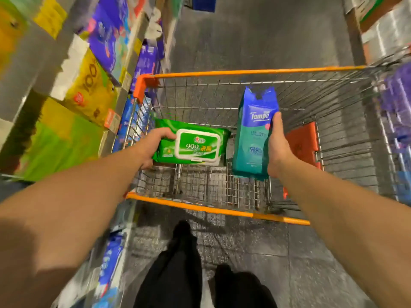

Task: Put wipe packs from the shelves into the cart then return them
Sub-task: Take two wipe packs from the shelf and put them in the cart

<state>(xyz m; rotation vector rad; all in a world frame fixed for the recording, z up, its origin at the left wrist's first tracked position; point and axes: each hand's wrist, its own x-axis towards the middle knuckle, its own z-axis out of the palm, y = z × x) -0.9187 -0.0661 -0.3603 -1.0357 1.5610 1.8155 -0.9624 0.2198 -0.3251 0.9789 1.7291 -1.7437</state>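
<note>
While both packs hang over the cart [222, 74], left hand [155, 141] grips green pack's [191, 145] end; right hand [278, 147] clasps blue pack's [253, 130] edge. Likely soft, light, slick film; hold edges.

Bare forearms [73, 207] — black trousers [175, 270], sleeves unseen
</note>
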